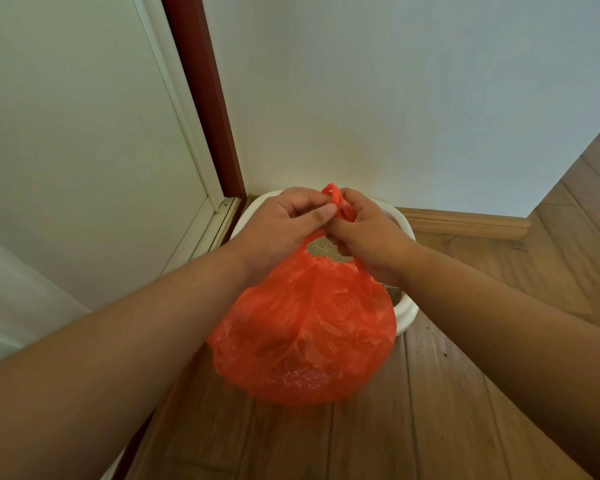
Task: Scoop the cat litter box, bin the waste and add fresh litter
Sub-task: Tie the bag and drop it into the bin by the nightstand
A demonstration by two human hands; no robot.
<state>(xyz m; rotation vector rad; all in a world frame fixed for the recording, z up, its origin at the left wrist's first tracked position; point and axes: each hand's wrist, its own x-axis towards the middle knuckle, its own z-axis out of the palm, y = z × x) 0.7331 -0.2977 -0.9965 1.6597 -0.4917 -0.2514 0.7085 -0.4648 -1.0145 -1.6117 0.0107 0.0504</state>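
A bulging orange plastic bag (305,334) hangs in front of me, lifted off the wooden floor. My left hand (281,226) and my right hand (368,233) both pinch its twisted handles at the top, fingers closed on the plastic. Behind the bag, in the corner, stands the white litter box (407,310), mostly hidden. Grey-beige litter (321,245) shows through the gap under the handles.
White walls meet in the corner behind the box. A white door with a dark red frame (201,98) stands at the left. A wooden skirting board (465,221) runs along the right wall. Wooden floor planks (447,393) stretch toward me.
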